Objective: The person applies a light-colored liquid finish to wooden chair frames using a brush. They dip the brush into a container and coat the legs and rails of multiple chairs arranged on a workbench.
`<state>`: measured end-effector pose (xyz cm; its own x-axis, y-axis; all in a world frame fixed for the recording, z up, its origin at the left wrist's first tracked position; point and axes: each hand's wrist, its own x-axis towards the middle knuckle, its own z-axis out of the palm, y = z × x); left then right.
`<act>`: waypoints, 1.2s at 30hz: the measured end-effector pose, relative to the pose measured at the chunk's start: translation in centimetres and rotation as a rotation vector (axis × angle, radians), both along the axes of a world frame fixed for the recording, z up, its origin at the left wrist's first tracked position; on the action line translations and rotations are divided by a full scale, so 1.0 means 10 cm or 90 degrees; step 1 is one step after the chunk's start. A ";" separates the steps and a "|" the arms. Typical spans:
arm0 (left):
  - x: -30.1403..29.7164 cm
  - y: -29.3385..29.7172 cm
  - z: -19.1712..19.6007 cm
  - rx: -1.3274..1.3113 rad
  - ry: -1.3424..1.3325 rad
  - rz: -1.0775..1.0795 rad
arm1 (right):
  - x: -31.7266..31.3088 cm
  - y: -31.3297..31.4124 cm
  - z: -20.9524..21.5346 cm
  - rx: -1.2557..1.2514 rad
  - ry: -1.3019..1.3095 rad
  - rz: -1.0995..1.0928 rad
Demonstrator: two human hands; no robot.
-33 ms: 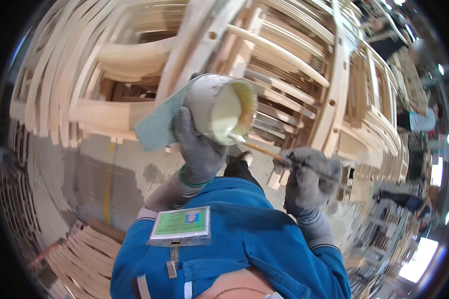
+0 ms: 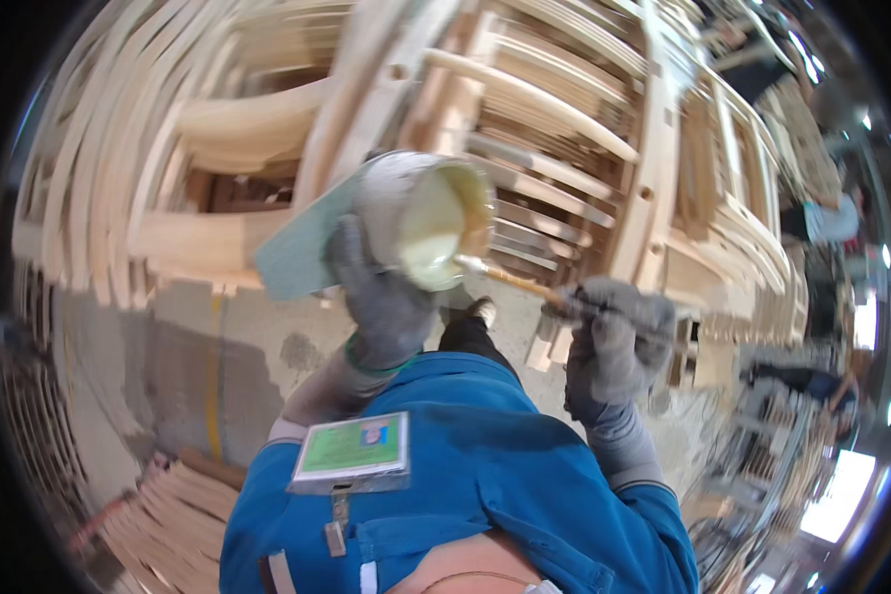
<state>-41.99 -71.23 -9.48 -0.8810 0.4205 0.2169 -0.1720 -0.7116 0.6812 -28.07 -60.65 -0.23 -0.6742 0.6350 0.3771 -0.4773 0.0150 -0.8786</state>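
My left hand (image 2: 381, 297), in a grey glove, is wrapped round a white tub (image 2: 384, 208) smeared on its rim. The tub is tilted, and cream-coloured liquid (image 2: 434, 223) shows inside it. A pale green flat piece (image 2: 302, 243), perhaps a cloth or sanding sheet, is pinned between that hand and the tub's side. My right hand (image 2: 619, 337), also gloved in grey, is closed round a thin brush (image 2: 520, 281) with a wooden handle. The brush's whitened tip is at the tub's lower rim; whether it touches is unclear.
Stacked pale wooden chair frames (image 2: 564, 129) stand just ahead, with curved wooden parts (image 2: 89, 148) at the left. More curved slats (image 2: 178, 520) lie at the lower left. Other people (image 2: 832, 218) are far off at the right. Concrete floor (image 2: 307, 346) shows around my feet.
The tub, brush and both hands sit slightly further left in the picture. The background has shifted left as well, and my hold on both things is the same.
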 end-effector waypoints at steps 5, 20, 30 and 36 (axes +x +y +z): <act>-0.02 0.13 -0.22 -0.093 0.098 0.110 | 0.34 0.76 0.29 -0.033 0.007 -0.303; -0.09 0.16 0.01 -0.015 0.040 -0.013 | 1.05 2.12 -0.53 0.007 -0.323 -0.466; -0.11 0.14 0.02 -0.286 0.368 0.133 | 0.90 1.99 -0.55 0.149 -0.392 -0.536; -0.16 0.07 0.06 0.013 0.029 -0.052 | 0.81 1.95 -0.53 0.100 -0.371 -0.540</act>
<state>-43.58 -70.49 -8.83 -0.8329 0.4855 0.2657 -0.1984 -0.7102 0.6755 -19.97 -41.19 -5.54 -0.1338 0.9574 0.2559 0.2419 0.2820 -0.9284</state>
